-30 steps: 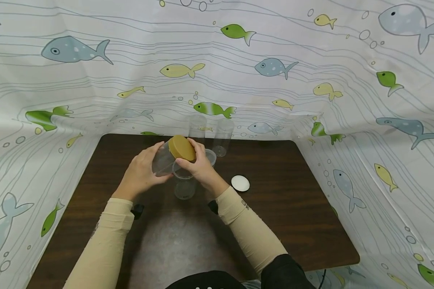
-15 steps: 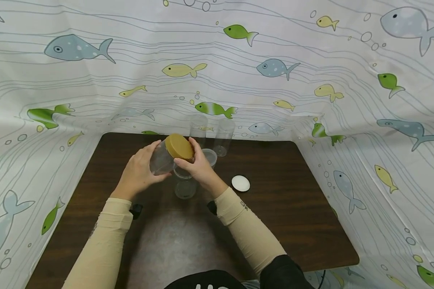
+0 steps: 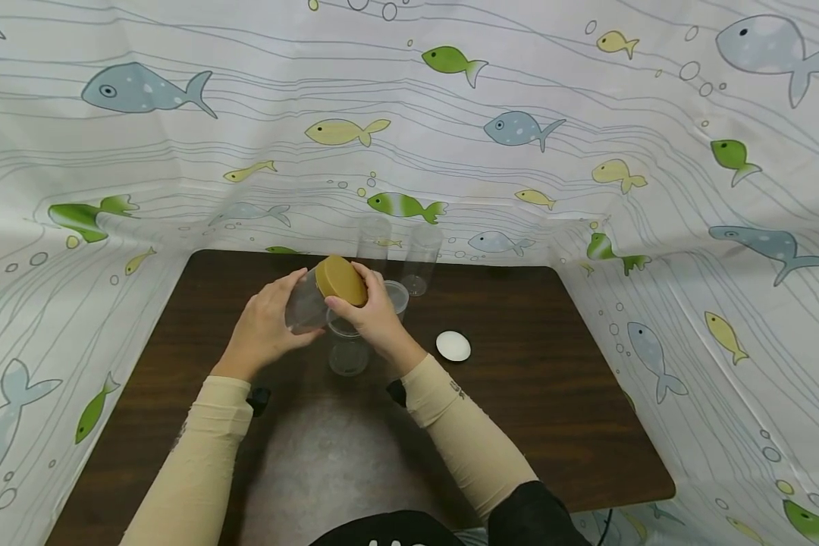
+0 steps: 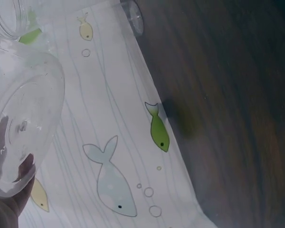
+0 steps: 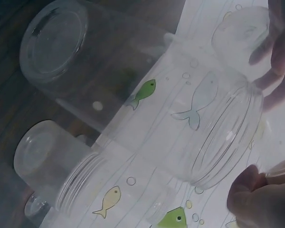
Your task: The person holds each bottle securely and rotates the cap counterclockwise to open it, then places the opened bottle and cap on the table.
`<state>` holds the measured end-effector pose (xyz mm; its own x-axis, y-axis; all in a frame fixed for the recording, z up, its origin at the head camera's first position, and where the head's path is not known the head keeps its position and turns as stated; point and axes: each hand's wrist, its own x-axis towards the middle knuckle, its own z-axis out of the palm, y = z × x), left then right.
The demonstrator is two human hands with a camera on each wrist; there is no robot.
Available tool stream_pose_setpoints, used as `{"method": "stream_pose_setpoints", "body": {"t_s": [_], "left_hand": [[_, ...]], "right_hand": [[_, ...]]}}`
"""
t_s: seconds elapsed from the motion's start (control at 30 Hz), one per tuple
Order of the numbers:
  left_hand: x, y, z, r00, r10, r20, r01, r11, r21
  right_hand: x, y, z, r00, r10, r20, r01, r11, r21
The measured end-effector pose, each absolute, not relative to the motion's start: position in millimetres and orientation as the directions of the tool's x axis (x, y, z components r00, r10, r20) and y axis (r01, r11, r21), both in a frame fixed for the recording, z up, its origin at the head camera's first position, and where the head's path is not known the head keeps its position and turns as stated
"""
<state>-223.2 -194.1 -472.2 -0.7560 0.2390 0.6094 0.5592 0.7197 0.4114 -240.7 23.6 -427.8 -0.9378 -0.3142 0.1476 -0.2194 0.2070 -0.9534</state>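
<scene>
My left hand (image 3: 262,322) grips the body of a clear plastic jar (image 3: 303,303), tilted with its top toward the right. On the jar's mouth sits a mustard-yellow lid (image 3: 341,280), held at its rim between thumb and fingers of my right hand (image 3: 382,318). The left wrist view shows the jar's round base (image 4: 33,118) close up. Directly below the hands, an open clear jar (image 3: 349,358) stands on the table, partly covered by them. It looms large in the right wrist view as a ribbed-neck jar (image 5: 133,90).
Behind the right hand stands another clear jar (image 3: 397,294). Two tall clear containers, one (image 3: 374,241) left of the other (image 3: 423,258), stand at the back edge of the dark wooden table (image 3: 553,394). A white disc (image 3: 453,346) lies to the right. Fish-patterned sheeting (image 3: 409,98) surrounds the table.
The hands, jar and lid have shifted very slightly, with the same grip throughout. The things standing on the table have not moved.
</scene>
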Motion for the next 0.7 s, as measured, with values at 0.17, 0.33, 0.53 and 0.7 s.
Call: {"method": "stream_pose_setpoints", "body": {"t_s": [0.17,0.33,0.53,0.7], "left_hand": [[-222,-194,-472,-0.768,0.235,0.596,0.554,0.71,0.434],[-220,-194,-471,-0.803,0.222,0.553,0.529,0.693,0.49],[-219,-194,-469,-0.84,0.217,0.497,0.493,0.688,0.533],[-220,-193,-469,-0.811,0.205,0.548,0.506,0.716,0.48]], "right_hand": [[-243,29,-429,-0.912,-0.378,0.162,-0.216,0.105,-0.971],[-248,34,-428,-0.868,-0.463,0.181,-0.185,-0.037,-0.982],[-255,39,-429,-0.809,-0.549,0.211,-0.196,-0.086,-0.977],[-251,35,-430,-0.847,-0.499,0.183,-0.215,0.007,-0.977]]}}
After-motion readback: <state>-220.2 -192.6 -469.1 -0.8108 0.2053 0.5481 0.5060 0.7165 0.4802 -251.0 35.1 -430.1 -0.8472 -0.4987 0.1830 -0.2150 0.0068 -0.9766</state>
